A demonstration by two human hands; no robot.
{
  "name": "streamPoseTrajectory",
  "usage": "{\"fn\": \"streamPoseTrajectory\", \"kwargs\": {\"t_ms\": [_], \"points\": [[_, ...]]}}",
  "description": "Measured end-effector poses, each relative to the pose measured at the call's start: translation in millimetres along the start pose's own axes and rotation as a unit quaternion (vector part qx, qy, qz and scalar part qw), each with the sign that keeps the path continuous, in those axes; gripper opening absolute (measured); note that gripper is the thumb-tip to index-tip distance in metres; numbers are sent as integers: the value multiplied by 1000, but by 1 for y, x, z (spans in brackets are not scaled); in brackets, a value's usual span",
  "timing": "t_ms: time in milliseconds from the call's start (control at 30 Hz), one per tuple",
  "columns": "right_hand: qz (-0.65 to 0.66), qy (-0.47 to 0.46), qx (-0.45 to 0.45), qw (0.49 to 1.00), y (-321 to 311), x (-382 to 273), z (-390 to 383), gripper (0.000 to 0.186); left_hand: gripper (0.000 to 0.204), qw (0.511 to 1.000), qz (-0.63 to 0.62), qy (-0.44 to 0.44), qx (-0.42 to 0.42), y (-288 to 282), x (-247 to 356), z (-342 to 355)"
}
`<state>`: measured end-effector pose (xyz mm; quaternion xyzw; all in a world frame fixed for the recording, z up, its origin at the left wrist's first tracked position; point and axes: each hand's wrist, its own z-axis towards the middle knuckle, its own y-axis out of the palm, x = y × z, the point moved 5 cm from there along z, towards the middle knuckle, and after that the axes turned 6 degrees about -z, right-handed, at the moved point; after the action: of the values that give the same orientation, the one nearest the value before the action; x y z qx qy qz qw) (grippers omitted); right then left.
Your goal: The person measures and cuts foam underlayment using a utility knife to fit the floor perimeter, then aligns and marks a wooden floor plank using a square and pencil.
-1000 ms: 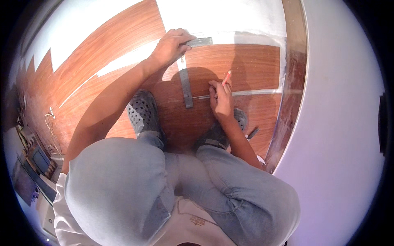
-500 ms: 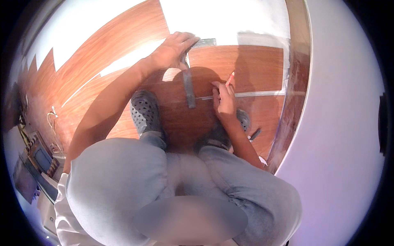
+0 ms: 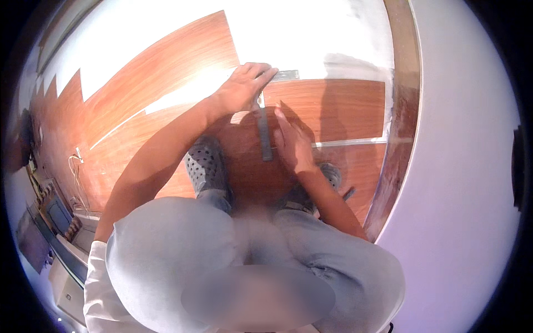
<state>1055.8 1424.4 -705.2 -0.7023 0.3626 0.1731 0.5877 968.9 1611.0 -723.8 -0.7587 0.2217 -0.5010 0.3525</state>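
A grey metal carpenter's square (image 3: 265, 141) lies on wood-patterned floor planks, one arm pointing toward me and the other along a plank's far edge. My left hand (image 3: 244, 89) is closed over its corner, fingers spread across the top and thumb lower down. My right hand (image 3: 295, 145) is just right of the near arm, fingers curled together and pointing away from me beside its edge. The slim red pencil in this hand is mostly hidden by the fingers now. Under the square, the reddish-brown plank (image 3: 344, 102) extends to the right.
My clog-covered feet (image 3: 206, 166) stand on the planks between my forearms. A small dark tool (image 3: 348, 193) lies beside the right foot. A white wall (image 3: 461, 139) rises at right. Bare white floor (image 3: 311, 33) lies beyond the planks; thin cables (image 3: 75, 164) lie at left.
My right hand has moved left to the square's edge, and the red pencil has turned out of clear sight. The left hand stays on the square. The whole view has shifted slightly.
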Motion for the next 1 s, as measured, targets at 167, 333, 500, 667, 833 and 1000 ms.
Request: {"fn": "streamPoseTrajectory", "kwargs": {"t_ms": [167,333,500,667,833,1000], "points": [[72,14,0,997,-1,-4,39,40,126,1000,-13,3,18,4,-4,-1],[-4,9,3,1000,2,-5,60,31,126,1000,-5,13,24,6,-8,-1],[-2,-33,-9,999,0,-5,52,34,126,1000,-10,9,16,6,-4,-3],[-93,36,-191,976,1,-3,-28,33,127,1000,7,-9,-9,5,-1,-2],[-19,2,-87,996,-25,-9,-65,35,126,1000,0,3,11,1,1,-2],[101,75,35,991,-50,8,-58,39,104,1000,-16,-9,15,-2,4,-2]]}}
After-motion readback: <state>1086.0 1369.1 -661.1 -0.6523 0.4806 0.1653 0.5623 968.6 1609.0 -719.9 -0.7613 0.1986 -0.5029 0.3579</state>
